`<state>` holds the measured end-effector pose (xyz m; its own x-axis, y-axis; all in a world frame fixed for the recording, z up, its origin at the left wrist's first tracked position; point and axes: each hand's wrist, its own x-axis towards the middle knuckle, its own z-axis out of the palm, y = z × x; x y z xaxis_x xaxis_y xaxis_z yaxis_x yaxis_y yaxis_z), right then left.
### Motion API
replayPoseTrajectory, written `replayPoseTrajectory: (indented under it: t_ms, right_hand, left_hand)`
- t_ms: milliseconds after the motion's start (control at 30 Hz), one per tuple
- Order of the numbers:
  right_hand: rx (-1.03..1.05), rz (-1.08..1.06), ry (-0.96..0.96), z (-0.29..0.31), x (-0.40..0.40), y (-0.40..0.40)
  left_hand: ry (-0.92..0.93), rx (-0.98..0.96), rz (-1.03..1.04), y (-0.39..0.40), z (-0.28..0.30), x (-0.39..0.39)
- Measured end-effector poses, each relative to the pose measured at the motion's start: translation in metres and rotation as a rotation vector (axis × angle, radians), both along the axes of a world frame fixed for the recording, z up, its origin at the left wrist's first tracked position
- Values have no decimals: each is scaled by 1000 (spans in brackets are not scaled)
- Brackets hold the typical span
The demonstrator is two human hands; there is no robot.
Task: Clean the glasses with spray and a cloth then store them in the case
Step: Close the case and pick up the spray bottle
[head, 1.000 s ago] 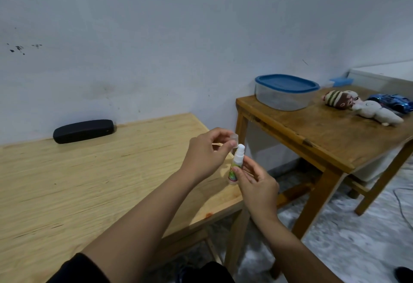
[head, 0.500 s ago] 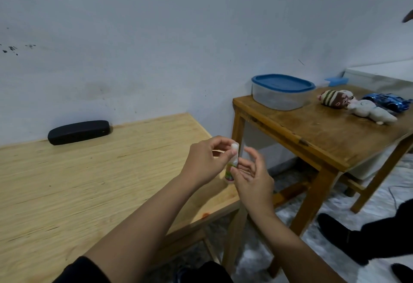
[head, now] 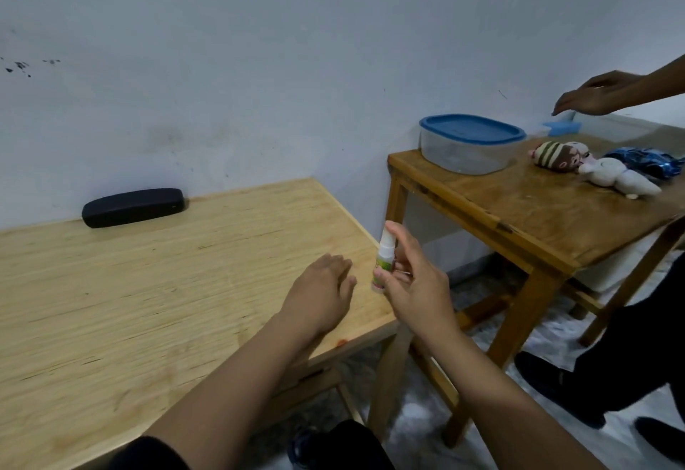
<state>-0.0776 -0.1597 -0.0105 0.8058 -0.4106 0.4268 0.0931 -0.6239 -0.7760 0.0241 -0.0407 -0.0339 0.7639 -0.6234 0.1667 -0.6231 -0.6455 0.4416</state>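
While the right hand grips the small spray bottle upright, fingers wrapped round its lower body and the forefinger resting on the white nozzle top, the left hand lies loose and flat, palm down, fingers spread, on or just above the light tabletop near its right edge. It holds nothing. The bottle, white with a green label, stands over the right edge of that tabletop, just beside the left hand's fingertips but apart from them.

At the far edge of the light tabletop, against the wall and toward the left, lies the black glasses case, closed, well apart from both hands.

To the right stands a darker wooden table, set apart from the light one by a gap. At its far left corner sits a clear container with a blue lid. Near its far right edge lie a striped soft toy, a white soft toy touching it, and a blue toy car just behind.

Another person's hand reaches in from the upper right, fingers spread, above a small blue box. That person's dark-clad leg and shoes stand on the floor at the right.
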Motion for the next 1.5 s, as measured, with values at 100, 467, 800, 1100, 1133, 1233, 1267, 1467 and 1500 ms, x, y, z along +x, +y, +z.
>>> replayPoseTrajectory:
  t_ms: [100,467,800,1100,1133,1233,1267,1467,1500]
  right_hand:
    - [28,-21,-29,-2,1,1]
    - [12,-56,-24,0,3,3]
    - [104,80,-32,20,58,38]
    - [166,224,-18,15,174,99]
    - [162,235,-4,14,189,104]
    - [140,257,23,12,229,119]
    - [126,259,31,11,242,123]
    - [58,256,44,6,311,146]
    - [56,249,42,5,321,148]
  left_hand:
    - [-8,-15,-3,0,-1,1]
    - [23,-18,26,1,5,-3]
    - [-11,-97,309,74,40,58]
    - [67,166,533,157,32,133]
    - [62,170,551,162,28,140]
    - [76,183,568,167,19,150]
    - [70,176,571,168,16,152]
    - [32,142,583,169,4,159]
    - [30,143,584,169,4,159]
